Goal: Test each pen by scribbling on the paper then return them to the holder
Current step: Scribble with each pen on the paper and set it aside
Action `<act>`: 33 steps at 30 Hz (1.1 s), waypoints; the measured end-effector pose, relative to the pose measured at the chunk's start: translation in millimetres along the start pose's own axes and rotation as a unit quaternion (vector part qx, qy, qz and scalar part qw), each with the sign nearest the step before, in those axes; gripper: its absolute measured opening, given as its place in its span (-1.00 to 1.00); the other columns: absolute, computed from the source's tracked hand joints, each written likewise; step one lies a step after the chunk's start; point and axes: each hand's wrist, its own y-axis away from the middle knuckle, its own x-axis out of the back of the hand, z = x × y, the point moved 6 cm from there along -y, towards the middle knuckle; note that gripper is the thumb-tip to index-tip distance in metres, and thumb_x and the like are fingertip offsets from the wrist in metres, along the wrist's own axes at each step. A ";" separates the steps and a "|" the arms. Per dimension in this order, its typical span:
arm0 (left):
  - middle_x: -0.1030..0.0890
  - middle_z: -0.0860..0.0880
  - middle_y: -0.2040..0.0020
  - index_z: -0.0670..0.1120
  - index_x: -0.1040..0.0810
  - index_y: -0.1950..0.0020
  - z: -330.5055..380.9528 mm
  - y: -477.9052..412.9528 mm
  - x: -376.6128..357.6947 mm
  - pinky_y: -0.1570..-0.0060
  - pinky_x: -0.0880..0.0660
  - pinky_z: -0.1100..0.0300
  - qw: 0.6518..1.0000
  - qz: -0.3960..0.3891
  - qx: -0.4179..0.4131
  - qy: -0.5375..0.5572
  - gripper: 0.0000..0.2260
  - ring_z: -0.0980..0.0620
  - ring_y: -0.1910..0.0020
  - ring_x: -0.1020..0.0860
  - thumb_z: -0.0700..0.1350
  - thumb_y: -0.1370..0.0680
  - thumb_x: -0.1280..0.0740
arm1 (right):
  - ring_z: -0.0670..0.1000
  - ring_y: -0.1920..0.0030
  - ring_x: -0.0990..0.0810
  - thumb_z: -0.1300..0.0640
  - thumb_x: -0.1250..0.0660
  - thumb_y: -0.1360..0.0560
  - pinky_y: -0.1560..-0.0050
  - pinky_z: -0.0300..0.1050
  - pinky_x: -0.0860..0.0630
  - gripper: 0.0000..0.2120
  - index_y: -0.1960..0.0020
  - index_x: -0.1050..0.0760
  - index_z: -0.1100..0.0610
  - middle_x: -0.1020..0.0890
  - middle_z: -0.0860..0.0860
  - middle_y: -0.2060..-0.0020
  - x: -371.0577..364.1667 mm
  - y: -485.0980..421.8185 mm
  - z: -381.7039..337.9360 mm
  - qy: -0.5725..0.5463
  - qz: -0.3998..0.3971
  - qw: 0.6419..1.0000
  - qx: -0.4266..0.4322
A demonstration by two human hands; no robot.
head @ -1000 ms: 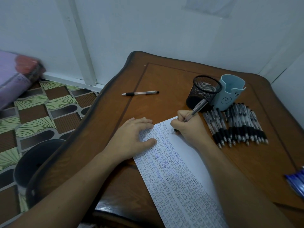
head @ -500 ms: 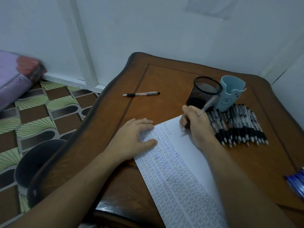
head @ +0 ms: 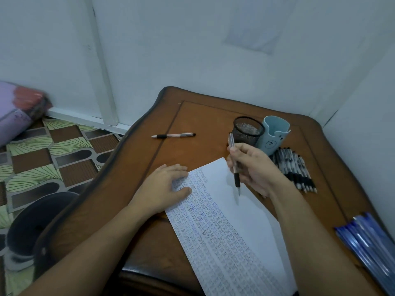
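A sheet of paper (head: 241, 214) covered with rows of small scribbles lies on the brown wooden table (head: 205, 116). My left hand (head: 164, 188) rests flat on its upper left edge. My right hand (head: 254, 167) grips a black-and-clear pen (head: 234, 165) held nearly upright, its tip just above the blank right side of the paper. Behind it stand a black mesh holder (head: 248, 130) and a light blue holder (head: 275, 135). A row of several black pens (head: 297, 170) lies to the right of my right hand, partly hidden by it.
One more pen (head: 173, 135) lies alone at the back left of the table. A bundle of blue pens (head: 369, 246) sits at the right edge. White walls close off the back and right. On the patterned floor to the left stand a dark round stool (head: 32, 227) and a purple bundle (head: 19, 110).
My right hand has lifted the pen off the paper, from a writing slant to nearly upright, and shifted right. My left hand stays flat on the paper.
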 end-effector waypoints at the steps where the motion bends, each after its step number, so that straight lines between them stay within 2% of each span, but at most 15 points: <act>1: -0.43 0.14 -0.41 0.01 -0.49 -0.37 0.1 0.1 0.0 -0.38 0.05 0.36 1.000 -0.001 0.002 0.000 -0.53 0.40 -0.31 -0.18 0.14 -0.50 -0.39 | -0.06 0.39 -0.35 0.11 -0.26 -0.63 0.55 -0.30 -0.22 -0.89 0.02 -0.47 0.13 -0.55 0.00 0.38 0.3 1.5 4.2 -0.010 0.005 1.000 -0.009; 3: -0.43 0.15 -0.41 0.01 -0.49 -0.37 0.4 0.7 0.3 -0.38 0.05 0.36 1.000 -0.003 0.006 -0.003 -0.54 0.40 -0.30 -0.18 0.11 -0.51 -0.39 | -0.10 0.43 -0.36 0.12 -0.29 -0.62 0.55 -0.30 -0.22 -0.86 0.09 -0.46 0.14 -0.54 0.03 0.36 1.5 4.7 11.0 -0.023 0.027 0.999 -0.018; 7: -0.45 0.15 -0.39 0.00 -0.52 -0.36 3.2 3.1 1.7 -0.37 0.02 0.37 1.000 0.003 0.009 0.014 -0.42 0.40 -0.30 -0.20 0.25 -0.41 -0.28 | -0.11 0.48 -0.37 0.11 -0.34 -0.60 0.56 -0.28 -0.27 -0.84 0.09 -0.49 0.19 -0.56 0.07 0.33 4.9 12.6 15.7 -0.020 0.075 0.997 -0.015; 9: -0.45 0.15 -0.39 0.00 -0.52 -0.36 4.0 3.6 2.3 -0.36 0.01 0.38 1.000 0.003 0.011 0.015 -0.40 0.40 -0.30 -0.21 0.25 -0.39 -0.25 | -0.10 0.49 -0.39 0.04 -0.38 -0.58 0.52 -0.24 -0.32 -0.79 0.09 -0.52 0.19 -0.59 0.08 0.33 13.9 16.2 10.5 0.080 0.128 0.989 0.003; 11: -0.44 0.14 -0.40 -0.01 -0.51 -0.36 4.4 3.0 2.5 -0.37 0.01 0.37 1.000 0.003 0.011 0.008 -0.45 0.39 -0.30 -0.20 0.23 -0.45 -0.30 | -0.07 0.38 -0.49 -0.02 -0.38 -0.57 0.38 -0.18 -0.40 -0.78 0.10 -0.55 0.14 -0.61 0.03 0.31 29.3 20.3 -0.1 0.257 0.203 0.944 0.029; 13: -0.44 0.13 -0.41 -0.01 -0.51 -0.36 4.2 2.5 2.2 -0.38 0.01 0.36 1.000 0.002 0.009 0.007 -0.47 0.39 -0.31 -0.20 0.22 -0.47 -0.33 | -0.04 0.24 -0.53 -0.01 -0.36 -0.57 0.28 -0.14 -0.39 -0.79 0.11 -0.54 0.12 -0.58 -0.01 0.28 47.0 21.7 -9.0 0.373 0.255 0.891 0.039; 15: -0.43 0.14 -0.41 -0.02 -0.50 -0.37 5.4 2.8 2.0 -0.37 0.02 0.37 1.000 0.003 0.005 0.009 -0.41 0.38 -0.31 -0.19 0.26 -0.42 -0.26 | 0.03 0.15 -0.55 0.01 -0.36 -0.57 0.21 -0.11 -0.40 -0.79 0.08 -0.53 0.15 -0.60 0.05 0.19 65.1 19.1 -12.6 0.445 0.282 0.850 0.016; 17: -0.42 0.13 -0.42 -0.02 -0.49 -0.38 5.7 3.0 1.9 -0.37 0.03 0.37 1.000 0.001 0.002 0.004 -0.43 0.39 -0.31 -0.18 0.24 -0.45 -0.30 | 0.07 0.11 -0.55 0.00 -0.35 -0.58 0.18 -0.09 -0.42 -0.75 0.00 -0.52 0.21 -0.63 0.13 0.08 79.9 13.7 -13.4 0.505 0.293 0.812 -0.026; 20: -0.41 0.12 -0.42 -0.02 -0.49 -0.38 4.7 2.5 1.6 -0.37 0.04 0.39 1.000 0.001 0.002 0.004 -0.48 0.39 -0.31 -0.17 0.20 -0.50 -0.33 | 0.07 0.10 -0.50 -0.03 -0.33 -0.60 0.18 -0.10 -0.41 -0.69 -0.08 -0.49 0.24 -0.62 0.15 0.01 86.2 9.7 -14.9 0.552 0.286 0.781 -0.066; 23: -0.42 0.14 -0.42 -0.01 -0.49 -0.38 4.9 2.0 1.2 -0.38 0.04 0.38 1.000 0.002 0.003 0.008 -0.41 0.39 -0.32 -0.19 0.26 -0.43 -0.25 | 0.05 0.07 -0.52 -0.07 -0.27 -0.62 0.19 -0.11 -0.38 -0.68 -0.08 -0.52 0.21 -0.62 0.11 0.03 72.6 11.5 -22.8 0.596 0.297 0.746 -0.031; 24: -0.42 0.14 -0.42 -0.01 -0.49 -0.38 4.6 2.3 1.1 -0.38 0.04 0.38 1.000 0.002 0.004 0.008 -0.41 0.39 -0.33 -0.20 0.26 -0.43 -0.25 | 0.04 0.06 -0.53 -0.04 -0.26 -0.62 0.18 -0.12 -0.39 -0.72 -0.06 -0.54 0.18 -0.63 0.09 0.04 63.0 10.2 -24.9 0.599 0.294 0.745 0.006; 25: -0.42 0.14 -0.42 -0.01 -0.49 -0.38 4.3 2.1 1.4 -0.38 0.05 0.38 1.000 0.004 0.004 0.006 -0.44 0.36 -0.36 -0.21 0.24 -0.46 -0.29 | 0.03 0.05 -0.54 0.00 -0.26 -0.62 0.15 -0.12 -0.41 -0.76 -0.04 -0.57 0.16 -0.63 0.06 0.05 51.1 6.5 -24.5 0.588 0.276 0.759 0.048; 28: -0.41 0.13 -0.42 -0.01 -0.48 -0.39 3.8 2.5 1.9 -0.39 0.06 0.37 1.000 0.009 0.006 0.000 -0.52 0.27 -0.43 -0.25 0.15 -0.52 -0.35 | 0.01 0.04 -0.54 0.18 -0.27 -0.59 -0.03 -0.05 -0.48 -0.83 -0.04 -0.64 0.17 -0.60 0.02 0.08 7.8 -21.0 -13.1 0.528 0.151 0.823 0.141; 31: -0.41 0.14 -0.43 -0.01 -0.48 -0.39 4.6 2.1 1.4 -0.38 0.08 0.39 1.000 0.010 0.001 -0.001 -0.47 0.26 -0.44 -0.24 0.21 -0.49 -0.28 | -0.02 -0.01 -0.51 0.22 -0.26 -0.61 -0.16 -0.14 -0.44 -0.74 -0.26 -0.59 0.13 -0.52 0.01 -0.03 -28.2 -60.3 -7.6 0.500 0.066 0.852 0.143; 33: -0.40 0.14 -0.43 0.00 -0.47 -0.39 4.3 1.8 1.1 -0.37 0.09 0.40 1.000 0.010 0.000 -0.003 -0.48 0.26 -0.44 -0.23 0.20 -0.49 -0.25 | 0.08 -0.27 -0.46 0.15 -0.23 -0.64 -0.29 -0.05 -0.40 -0.59 -0.48 -0.39 0.02 -0.44 0.09 -0.26 -43.4 -89.0 -2.4 0.501 0.044 0.859 0.094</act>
